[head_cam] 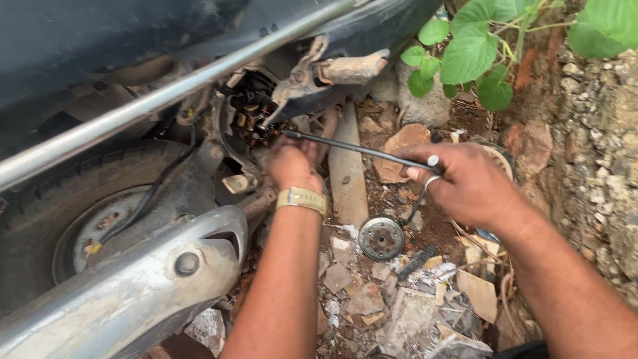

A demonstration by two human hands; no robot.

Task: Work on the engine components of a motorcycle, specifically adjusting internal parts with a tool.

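Running slantwise from the exposed engine coils (256,123) down to the right hand (465,183), the long tool rod (355,149) is gripped by closed fingers, while the nearer left hand (292,163) is curled at its tip.

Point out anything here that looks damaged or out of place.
A round metal disc lies loose on the rubble, off the scooter. The engine opening stands uncovered, coils exposed. The footrest above it is rusty.
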